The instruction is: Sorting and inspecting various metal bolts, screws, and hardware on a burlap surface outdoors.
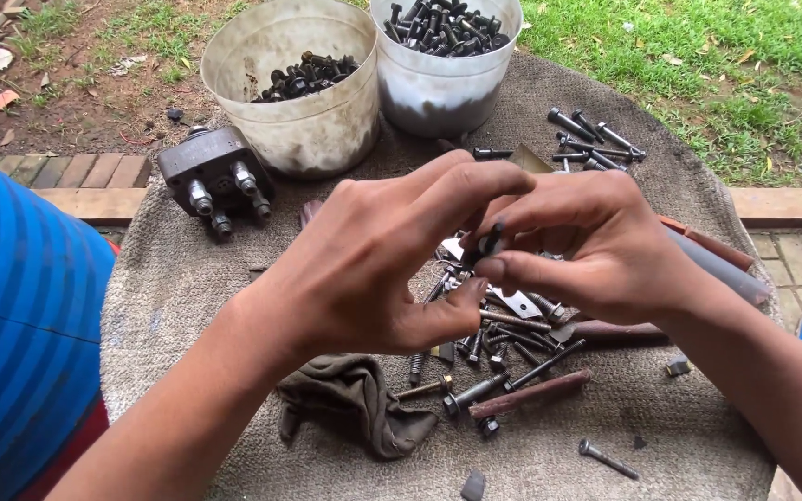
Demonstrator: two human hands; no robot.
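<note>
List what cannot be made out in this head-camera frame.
- Small dark metal part pinched between left hand and right hand: mostly covered by fingertips, its kind unclear.
- Pile of loose dark bolts on the grey cloth mat: its upper part is hidden behind both hands.
- Right-hand white plastic bucket: top cut off by the frame edge.
- Blue ribbed object: cut off at left, kind unclear.

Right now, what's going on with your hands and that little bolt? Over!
Left hand and right hand both pinching small dark bolt. Held above bolt pile on the cloth. Nothing in the way.
</note>
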